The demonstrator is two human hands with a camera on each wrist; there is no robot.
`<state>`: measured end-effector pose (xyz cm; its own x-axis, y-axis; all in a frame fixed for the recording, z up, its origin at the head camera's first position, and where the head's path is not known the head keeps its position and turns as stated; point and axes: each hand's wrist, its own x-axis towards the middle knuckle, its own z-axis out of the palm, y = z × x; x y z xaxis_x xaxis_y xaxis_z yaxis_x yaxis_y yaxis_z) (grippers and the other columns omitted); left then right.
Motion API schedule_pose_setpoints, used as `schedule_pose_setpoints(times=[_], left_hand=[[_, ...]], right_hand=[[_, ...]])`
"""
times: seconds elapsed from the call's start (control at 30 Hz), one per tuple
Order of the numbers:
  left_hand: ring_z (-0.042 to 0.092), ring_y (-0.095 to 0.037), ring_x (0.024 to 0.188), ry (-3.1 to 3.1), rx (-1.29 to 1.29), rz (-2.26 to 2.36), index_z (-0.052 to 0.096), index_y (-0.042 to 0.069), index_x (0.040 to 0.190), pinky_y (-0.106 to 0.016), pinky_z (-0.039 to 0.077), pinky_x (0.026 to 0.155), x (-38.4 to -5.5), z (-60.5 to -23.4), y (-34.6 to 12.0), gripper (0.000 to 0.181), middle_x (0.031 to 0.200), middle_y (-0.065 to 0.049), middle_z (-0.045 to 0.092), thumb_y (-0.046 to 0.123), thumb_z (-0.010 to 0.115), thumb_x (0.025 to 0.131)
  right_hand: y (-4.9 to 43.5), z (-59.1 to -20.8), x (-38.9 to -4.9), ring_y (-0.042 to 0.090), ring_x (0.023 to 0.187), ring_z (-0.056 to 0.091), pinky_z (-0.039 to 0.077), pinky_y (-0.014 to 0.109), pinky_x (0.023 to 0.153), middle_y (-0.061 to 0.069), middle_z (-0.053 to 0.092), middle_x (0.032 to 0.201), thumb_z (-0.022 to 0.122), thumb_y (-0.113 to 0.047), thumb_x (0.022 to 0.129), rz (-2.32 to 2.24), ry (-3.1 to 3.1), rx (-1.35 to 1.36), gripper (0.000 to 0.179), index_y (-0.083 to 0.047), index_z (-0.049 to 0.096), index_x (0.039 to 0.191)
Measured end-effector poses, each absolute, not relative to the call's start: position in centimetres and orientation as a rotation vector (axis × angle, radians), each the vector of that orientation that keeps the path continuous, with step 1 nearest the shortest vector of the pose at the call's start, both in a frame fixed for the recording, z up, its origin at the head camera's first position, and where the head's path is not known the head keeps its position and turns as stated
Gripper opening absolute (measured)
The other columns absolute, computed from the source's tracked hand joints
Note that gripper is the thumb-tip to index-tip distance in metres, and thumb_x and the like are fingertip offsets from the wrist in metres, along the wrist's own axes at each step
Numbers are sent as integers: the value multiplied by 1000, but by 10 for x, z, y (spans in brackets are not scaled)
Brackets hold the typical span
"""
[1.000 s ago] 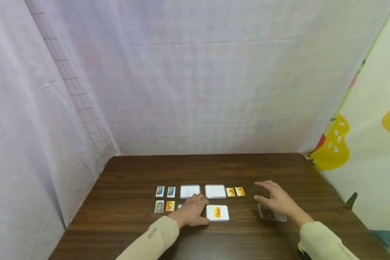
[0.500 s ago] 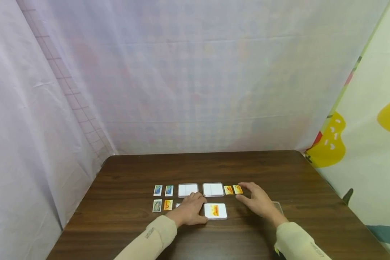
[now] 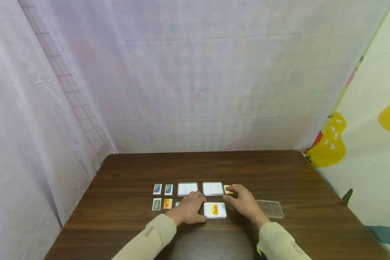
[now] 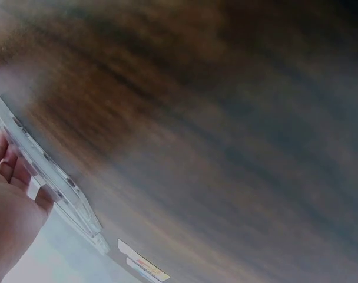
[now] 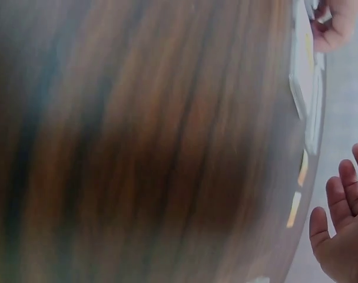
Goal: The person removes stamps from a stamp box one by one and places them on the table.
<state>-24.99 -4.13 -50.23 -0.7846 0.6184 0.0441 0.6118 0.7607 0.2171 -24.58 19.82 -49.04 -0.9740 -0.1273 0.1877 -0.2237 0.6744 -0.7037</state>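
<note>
My left hand (image 3: 189,208) grips the left end of a clear plastic case (image 3: 215,210), thumb at its near corner and fingers at the far one. A white insert with an orange stamp-like picture (image 3: 213,209) lies in that case. Another case is mostly hidden under this hand. In the left wrist view the fingers are at the edge of the clear case (image 4: 49,165). My right hand (image 3: 243,203) is over the orange stamp-like pieces (image 3: 227,189) at the right and partly hides them. Its fingers are apart in the right wrist view, holding nothing.
Two cases with white inserts, a left one (image 3: 187,189) and a right one (image 3: 212,188), lie in the far row. Blue pieces (image 3: 168,189), a green piece (image 3: 156,204) and an orange piece (image 3: 167,203) lie left. A clear cover (image 3: 270,208) lies right.
My right hand has moved left from beside the clear cover to over the orange stamp-like pieces, uncovering the cover. The left hand has stayed on the case.
</note>
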Motion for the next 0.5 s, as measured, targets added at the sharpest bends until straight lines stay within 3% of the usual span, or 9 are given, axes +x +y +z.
schedule_pose_setpoints(times=[0.27,0.5], left_hand=[[47,-17,108,2916,1019,351,60,11,123,-36,42,97,-250,-502,-42,56,118,0,51,44,76,81],[48,-17,107,2921,1033,354,60,11,121,-35,42,96,-252,-503,-41,55,117,-1,52,44,76,80]], right_hand=[[184,-504,-244,34,113,59,43,53,99,11,68,112,77,-23,86,1043,-2803,342,27,-7,74,107],[180,-506,-240,35,111,59,42,62,92,9,67,112,78,-28,84,915,-2849,354,22,-15,75,102]])
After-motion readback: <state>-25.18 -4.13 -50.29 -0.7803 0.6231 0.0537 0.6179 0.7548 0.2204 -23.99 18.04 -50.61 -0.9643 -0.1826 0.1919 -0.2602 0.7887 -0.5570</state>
